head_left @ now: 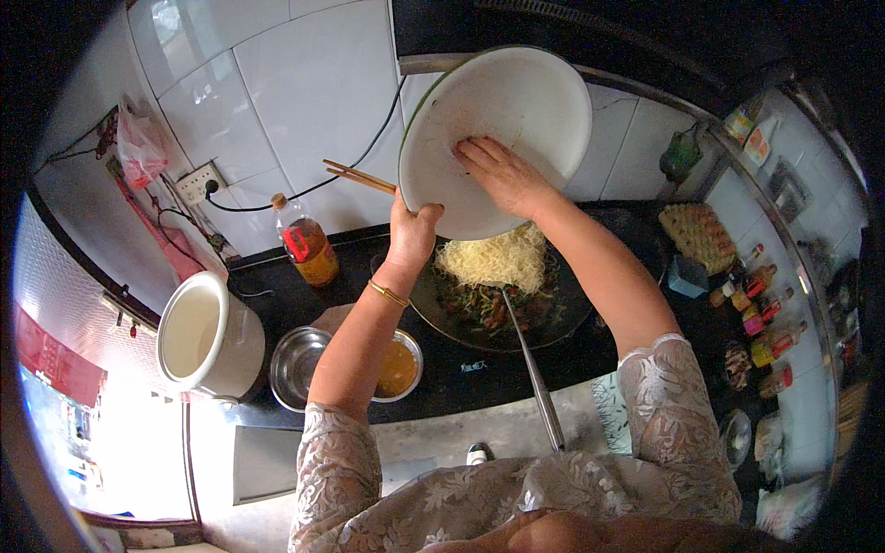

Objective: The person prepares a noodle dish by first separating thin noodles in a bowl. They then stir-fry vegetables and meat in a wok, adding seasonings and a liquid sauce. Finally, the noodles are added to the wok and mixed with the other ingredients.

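Observation:
Above the wok [470, 339], my left hand [413, 231] grips the near rim of a white basin [532, 90], which is tipped steeply over it. A pair of wooden chopsticks [359, 177] sticks out to the left from behind that same hand. My right hand [501, 176] reaches inside the basin, its fingers stretched out against the inner wall. Pale thin noodles [494, 259] lie heaped below the basin, on top of browned food with greens [477, 304] in the wok. A metal spatula [532, 366] rests in the wok, its handle pointing towards me.
Left of the wok stand an oil bottle [309, 252], a white pot [242, 345], a steel bowl [294, 366] and a bowl of yellowish liquid [399, 366]. An egg tray [697, 238], a blue box [687, 276] and several seasoning bottles [753, 318] line the right side. A power cable [297, 197] crosses the tiled wall.

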A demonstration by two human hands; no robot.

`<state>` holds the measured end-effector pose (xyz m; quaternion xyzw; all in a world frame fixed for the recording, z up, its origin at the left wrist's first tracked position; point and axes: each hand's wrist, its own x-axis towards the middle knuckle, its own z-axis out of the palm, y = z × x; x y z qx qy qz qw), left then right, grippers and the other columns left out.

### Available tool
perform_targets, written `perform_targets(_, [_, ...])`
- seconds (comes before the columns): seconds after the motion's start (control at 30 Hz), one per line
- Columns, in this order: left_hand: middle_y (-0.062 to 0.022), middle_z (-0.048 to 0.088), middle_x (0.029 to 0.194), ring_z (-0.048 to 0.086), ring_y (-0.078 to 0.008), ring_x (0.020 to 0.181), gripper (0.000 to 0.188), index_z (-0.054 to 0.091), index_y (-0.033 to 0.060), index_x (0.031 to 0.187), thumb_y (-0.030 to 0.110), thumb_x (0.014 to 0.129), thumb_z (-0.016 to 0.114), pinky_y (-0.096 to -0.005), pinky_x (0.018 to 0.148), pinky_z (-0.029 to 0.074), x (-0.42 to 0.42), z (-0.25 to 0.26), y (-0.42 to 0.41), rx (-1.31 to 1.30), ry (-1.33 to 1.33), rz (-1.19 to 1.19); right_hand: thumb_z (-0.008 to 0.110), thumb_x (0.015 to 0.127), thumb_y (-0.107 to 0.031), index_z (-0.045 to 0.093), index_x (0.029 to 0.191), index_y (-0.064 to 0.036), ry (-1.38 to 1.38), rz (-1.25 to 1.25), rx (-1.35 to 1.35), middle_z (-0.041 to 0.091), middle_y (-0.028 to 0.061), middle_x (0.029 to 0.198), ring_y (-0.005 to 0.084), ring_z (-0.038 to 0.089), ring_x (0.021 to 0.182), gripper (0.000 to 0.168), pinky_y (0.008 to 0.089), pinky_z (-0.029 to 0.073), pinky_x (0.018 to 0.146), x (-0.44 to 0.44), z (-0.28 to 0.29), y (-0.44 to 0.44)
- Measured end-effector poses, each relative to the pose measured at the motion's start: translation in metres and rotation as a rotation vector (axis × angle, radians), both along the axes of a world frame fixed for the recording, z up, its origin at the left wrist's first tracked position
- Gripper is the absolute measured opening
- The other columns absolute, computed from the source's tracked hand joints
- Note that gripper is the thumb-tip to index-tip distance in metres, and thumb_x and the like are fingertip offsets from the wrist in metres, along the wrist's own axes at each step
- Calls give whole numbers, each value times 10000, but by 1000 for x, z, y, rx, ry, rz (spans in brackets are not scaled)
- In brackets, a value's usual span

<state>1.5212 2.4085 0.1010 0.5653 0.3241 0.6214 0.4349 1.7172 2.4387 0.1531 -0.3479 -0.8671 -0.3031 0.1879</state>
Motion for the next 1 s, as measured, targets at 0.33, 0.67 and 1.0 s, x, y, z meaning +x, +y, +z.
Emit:
perform_targets(0.33, [-107, 541, 1012, 523, -187, 889, 422, 437, -17, 1147, 6, 737, 536, -308, 814, 436, -13, 2, 2, 84, 17, 144, 445, 738, 50, 522, 1181, 19, 29, -188, -520, 481, 164, 1248, 313, 408, 1207, 450, 369, 331, 1032, 29, -29, -30])
perform_targets(0.67, [-76, 524, 971, 493, -174, 880, 390, 443, -17, 1127, 26, 750, 532, -296, 806, 424, -12, 15, -6, 68, 21, 138, 442, 720, 101, 431, 1282, 3, 219, -186, -121, 375, 174, 1367, 325, 316, 1296, 570, 391, 273, 1079, 26, -11, -14])
perform_targets(1.0, [-75, 523, 980, 495, -189, 895, 381, 464, -12, 1099, 19, 732, 557, -289, 816, 405, -28, -14, 14, 20, -177, 224, 507, 730, 11, 539, 1121, 10, -48, -251, -762, 483, 192, 1215, 347, 462, 1132, 393, 408, 414, 937, 27, -56, -56])
